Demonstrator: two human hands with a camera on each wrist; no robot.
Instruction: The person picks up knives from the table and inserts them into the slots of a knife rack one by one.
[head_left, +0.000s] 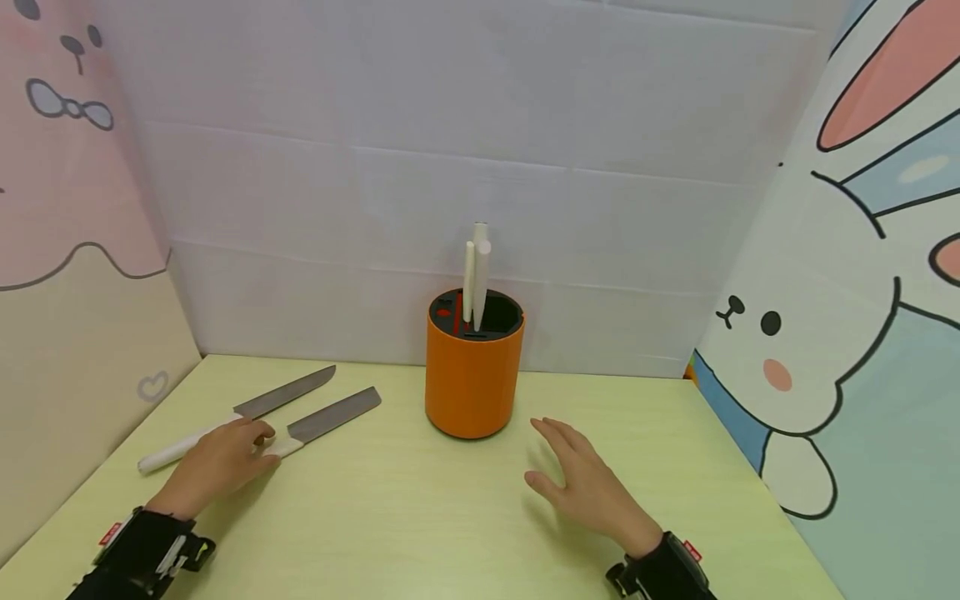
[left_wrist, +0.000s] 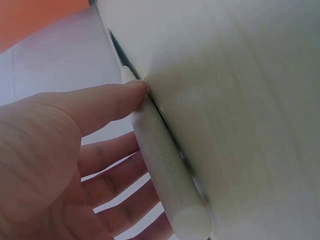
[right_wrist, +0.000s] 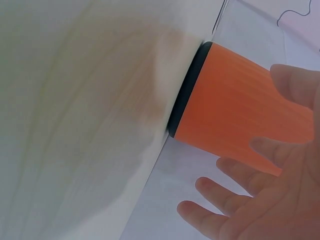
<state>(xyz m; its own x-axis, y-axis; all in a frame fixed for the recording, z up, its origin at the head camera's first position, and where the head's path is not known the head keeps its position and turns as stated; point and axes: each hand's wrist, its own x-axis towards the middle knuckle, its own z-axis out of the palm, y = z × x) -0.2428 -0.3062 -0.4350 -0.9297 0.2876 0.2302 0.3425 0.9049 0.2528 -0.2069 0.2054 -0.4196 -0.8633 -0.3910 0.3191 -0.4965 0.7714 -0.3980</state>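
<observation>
On the left of the table, my left hand point(head_left: 221, 462) grips the white handle of a kitchen knife point(head_left: 335, 415) with a broad, blunt-ended blade. Seen from the left wrist, the thumb lies on one side of the knife handle point(left_wrist: 170, 170) and the fingers on the other, with the knife low against the tabletop. A second white-handled knife point(head_left: 287, 393) lies just beyond, its handle partly hidden by the hand. My right hand point(head_left: 585, 492) hovers over the table with fingers spread, holding nothing. Nearest to it stands an orange knife holder point(head_left: 472, 383), apart from the fingers.
White handles point(head_left: 480, 275) stick up from the holder's black slotted top. A pale wall sheet point(head_left: 360, 200) rises behind the light yellow table point(head_left: 390, 517). Printed cartoon panels point(head_left: 817, 333) flank both sides.
</observation>
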